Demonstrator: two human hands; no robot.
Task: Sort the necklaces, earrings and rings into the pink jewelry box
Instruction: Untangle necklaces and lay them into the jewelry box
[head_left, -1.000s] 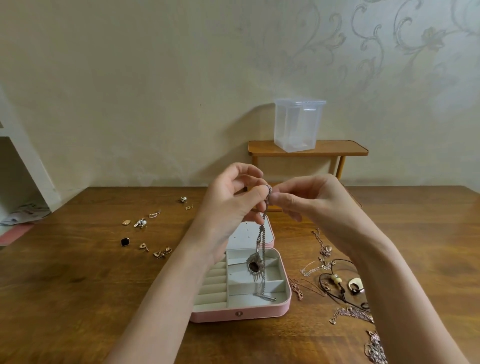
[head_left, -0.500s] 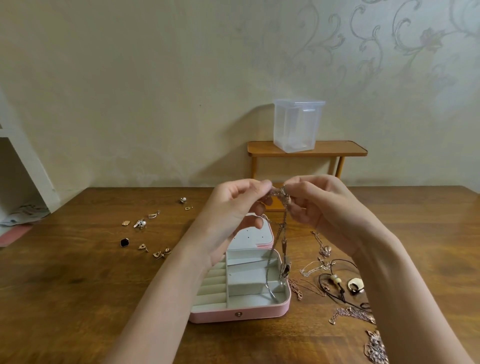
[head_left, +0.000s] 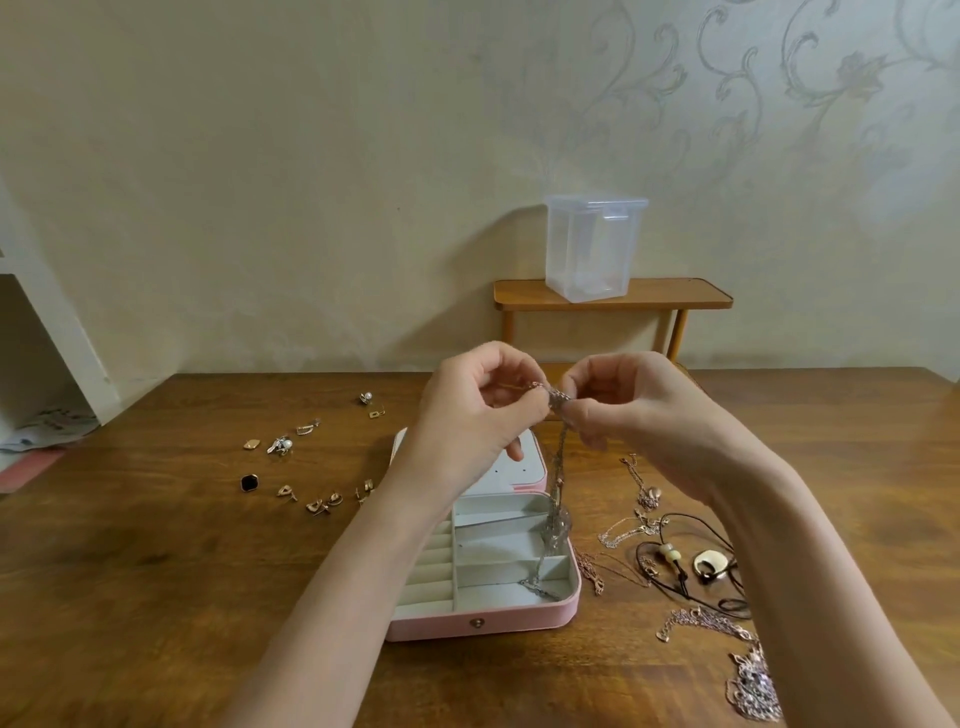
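Hands: left hand (head_left: 475, 410) and right hand (head_left: 631, 410) are raised side by side over the far part of the pink jewelry box (head_left: 485, 561), each pinching the top of the silver necklace (head_left: 556, 467) between thumb and fingertips; the remaining fingers are curled.
Silver necklace: gathered at the fingertips, it hangs down as a doubled chain; its lower end lies in the near right compartment of the box, and a blurred pendant hangs just above the tray's right side.
Jewelry box: open on the wooden table (head_left: 156, 571), lid (head_left: 524, 467) tipped back, ring rolls at the left of the tray, divided compartments at the right; the left forearm crosses over its left edge and hides part of the lid.
Left of box: loose earrings (head_left: 322, 504) scattered on the table, a pearl one (head_left: 366, 397) farther back, and a black square piece (head_left: 250, 482) well apart from the box.
Right of box: tangled gold chains (head_left: 631, 535), a black cord necklace (head_left: 685, 566) with beads and a gold pendant, partly hidden by the right forearm.
Behind: clear plastic container (head_left: 595, 249) standing on a small wooden shelf (head_left: 613, 296) against the patterned wall.
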